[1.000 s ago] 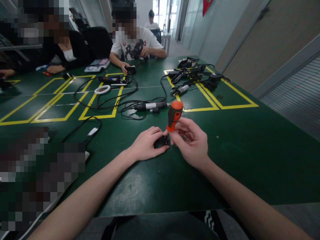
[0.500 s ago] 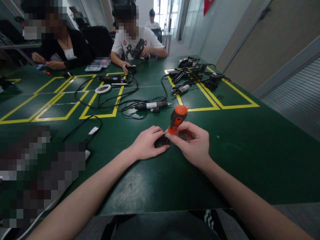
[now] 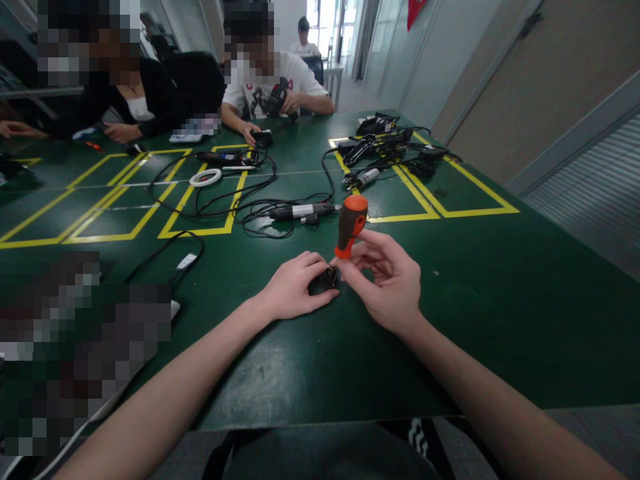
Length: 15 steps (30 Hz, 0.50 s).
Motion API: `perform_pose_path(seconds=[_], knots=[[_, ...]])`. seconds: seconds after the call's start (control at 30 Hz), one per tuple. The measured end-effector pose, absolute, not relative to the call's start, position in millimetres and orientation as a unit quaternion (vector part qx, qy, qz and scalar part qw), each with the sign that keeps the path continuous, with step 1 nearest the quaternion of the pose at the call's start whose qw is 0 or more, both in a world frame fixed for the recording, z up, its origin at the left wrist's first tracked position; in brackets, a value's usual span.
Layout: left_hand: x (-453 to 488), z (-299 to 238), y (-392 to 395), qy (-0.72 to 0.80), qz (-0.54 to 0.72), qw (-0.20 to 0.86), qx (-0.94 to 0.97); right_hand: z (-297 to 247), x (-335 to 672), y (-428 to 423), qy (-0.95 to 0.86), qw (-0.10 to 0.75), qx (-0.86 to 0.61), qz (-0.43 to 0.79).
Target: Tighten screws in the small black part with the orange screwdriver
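My right hand (image 3: 387, 280) pinches a screwdriver (image 3: 351, 225) with an orange and dark grey handle, near the lower end of that handle. The handle stands nearly upright, and its tip is hidden behind my fingers. Just below it, a small round black part (image 3: 329, 277) rests on the green table (image 3: 480, 307). Thumb and fingers of my left hand (image 3: 297, 287) close around this part from the left. What kind of part it is I cannot make out.
Beyond my hands lies a black and silver pen-shaped power tool (image 3: 303, 212) with coiled cable. A white ring (image 3: 205, 178) sits farther left. Cabled tools (image 3: 380, 147) are heaped at the back right. Two people sit across the table; one person's hand (image 3: 291, 103) holds a black power tool.
The screwdriver has risen slightly and stands more upright, and my right hand has lifted a little with it. My left hand has stayed put. The co-worker at far left has moved their hands apart.
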<state>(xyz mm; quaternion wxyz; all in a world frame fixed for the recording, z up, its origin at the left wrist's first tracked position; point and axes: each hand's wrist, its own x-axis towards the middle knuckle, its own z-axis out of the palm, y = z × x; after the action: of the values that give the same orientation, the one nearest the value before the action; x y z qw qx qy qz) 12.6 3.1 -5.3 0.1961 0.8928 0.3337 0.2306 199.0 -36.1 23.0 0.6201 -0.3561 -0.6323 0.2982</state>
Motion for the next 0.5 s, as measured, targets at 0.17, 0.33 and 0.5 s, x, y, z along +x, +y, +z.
perform_pose_path(seconds=[0.17,0.33,0.5], knots=[[12.3,-5.1,3.5,0.333,0.23,0.195,0.894,20.0,199.5,-35.9,-0.646,0.616,-0.341,0.294],[12.2,-4.2,3.1,0.331,0.233,0.197,0.893,22.8,198.6,-36.0,-0.634,0.624,-0.348,0.295],[12.0,-3.8,2.8,0.332,0.23,0.191,0.895,27.0,198.9,-35.1,-0.627,0.615,-0.368,0.307]])
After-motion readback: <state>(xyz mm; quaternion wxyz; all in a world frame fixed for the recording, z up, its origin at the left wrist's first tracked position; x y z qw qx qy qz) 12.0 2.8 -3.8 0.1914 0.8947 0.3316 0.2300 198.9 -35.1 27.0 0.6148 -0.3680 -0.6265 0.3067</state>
